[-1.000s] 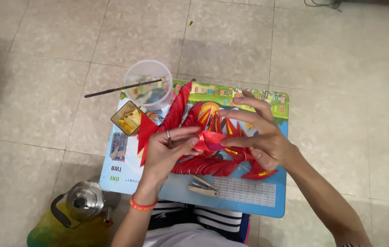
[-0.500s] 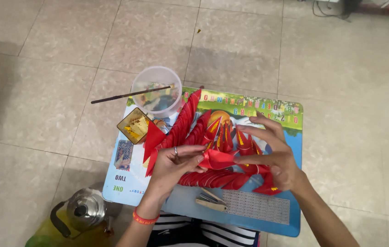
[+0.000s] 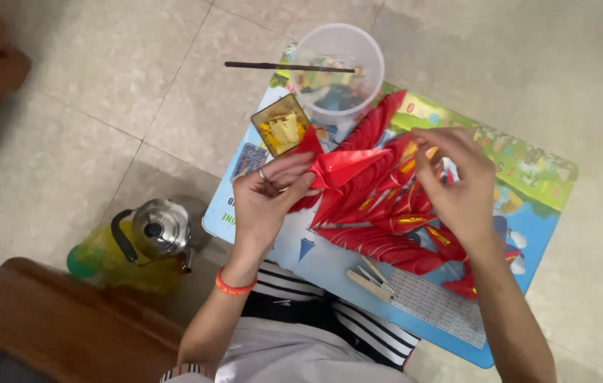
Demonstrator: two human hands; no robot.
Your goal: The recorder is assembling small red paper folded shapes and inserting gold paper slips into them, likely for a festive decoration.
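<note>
I found the left hand [image 3: 267, 202] pinching a folded red paper cone [image 3: 347, 164], its fingers [image 3: 294, 186] closed on the near end. The right hand [image 3: 457, 188] hovered just right of the cone over the red fan [image 3: 386, 213], fingers half curled; whether they gripped a fold I could not tell. The fan lay on the blue board [image 3: 528, 234]. I judged the cone was being fitted; seating it would need steady alignment. A clear cup [image 3: 337, 67] stood beyond the fingers.

Beyond the left grip [image 3: 267, 202] stand a small yellow box [image 3: 281, 128] and a plastic cup [image 3: 337, 67] with a stick [image 3: 287, 67] across; bare floor [image 3: 138, 78] lies left.
</note>
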